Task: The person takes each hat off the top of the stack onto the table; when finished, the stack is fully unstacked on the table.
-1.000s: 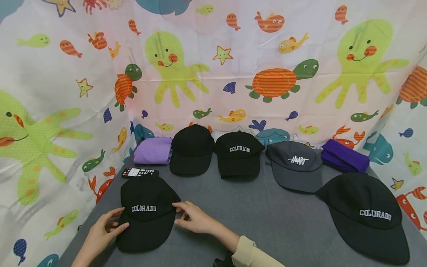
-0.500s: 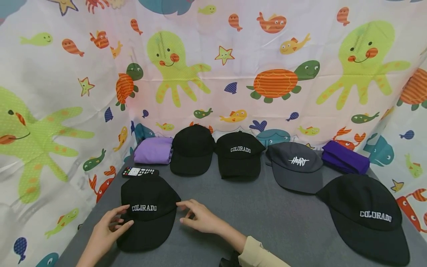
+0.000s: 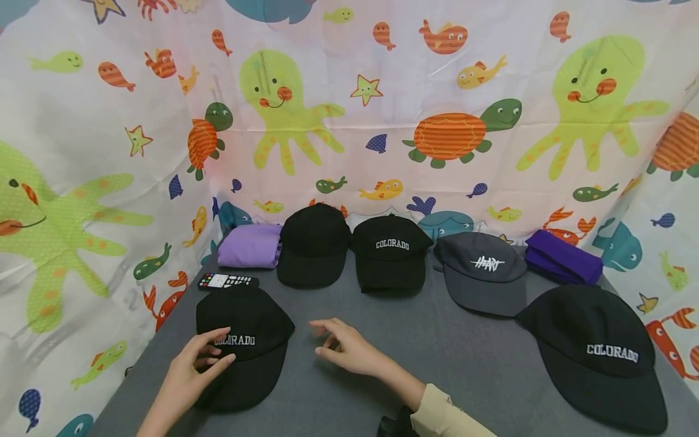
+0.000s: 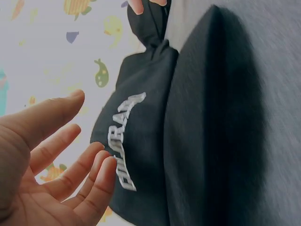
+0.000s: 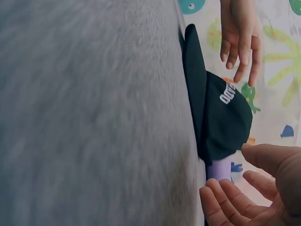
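Note:
A black baseball cap (image 3: pixel 246 370) with white COLORADO lettering lies at the left front of the table, brim toward me. Over its left part my left hand (image 3: pixel 188 370) hovers with relaxed, spread fingers. The left wrist view shows that hand (image 4: pixel 61 174) apart from the cap (image 4: pixel 141 117), holding nothing. My right hand (image 3: pixel 349 347) hangs above the table to the right of the cap, fingers loosely bent around nothing. In the right wrist view, the cap (image 5: pixel 225 117) stands beyond my right hand (image 5: pixel 254 193), with my left hand (image 5: pixel 242 35) above it.
Along the back stand a folded lilac cloth (image 3: pixel 250 247), a plain black cap (image 3: pixel 314 246), another COLORADO cap (image 3: pixel 391 252), a grey cap (image 3: pixel 483 273) and a folded purple cloth (image 3: pixel 565 256). A remote (image 3: pixel 228 281) lies left; a large black cap (image 3: pixel 601 358) sits right.
My right hand has left the cap's right edge and moved right. My left hand has let go of the left edge and shifted right, over the cap. The cap stays in place.

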A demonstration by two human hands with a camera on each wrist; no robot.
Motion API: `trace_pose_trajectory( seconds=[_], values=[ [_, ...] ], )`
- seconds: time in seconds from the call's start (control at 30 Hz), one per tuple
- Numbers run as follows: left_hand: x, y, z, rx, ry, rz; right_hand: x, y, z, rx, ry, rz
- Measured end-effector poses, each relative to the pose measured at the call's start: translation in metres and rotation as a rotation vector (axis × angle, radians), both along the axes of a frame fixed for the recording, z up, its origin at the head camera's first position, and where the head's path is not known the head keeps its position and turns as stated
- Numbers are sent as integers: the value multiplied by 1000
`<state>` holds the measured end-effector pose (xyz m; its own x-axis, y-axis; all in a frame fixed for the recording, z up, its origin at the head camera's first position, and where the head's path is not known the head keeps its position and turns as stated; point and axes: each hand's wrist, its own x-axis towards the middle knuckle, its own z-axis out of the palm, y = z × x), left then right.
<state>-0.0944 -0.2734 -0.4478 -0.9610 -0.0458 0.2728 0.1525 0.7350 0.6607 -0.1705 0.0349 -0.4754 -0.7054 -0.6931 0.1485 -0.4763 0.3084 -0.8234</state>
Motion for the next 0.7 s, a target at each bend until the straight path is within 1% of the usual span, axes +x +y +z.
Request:
trace_pose_trajectory(
  seconds=[0.27, 0.43, 0.5, 0.63, 0.7],
  values=[
    [-12, 16, 5, 61, -10, -98, -7, 23, 5, 0, 36, -51],
    [-19, 31, 8, 109, 14, -200, -10, 39, 6, -7, 44, -94],
    [-22, 38, 7, 134, 17, -252, -12, 46, 6, -10, 54, -112],
    [-30, 52, 4, 161, -8, -334, -13, 60, 6, -4, 72, -160],
    [-32, 58, 2, 167, -22, -360, -14, 67, 5, -1, 73, -186]
  ],
)
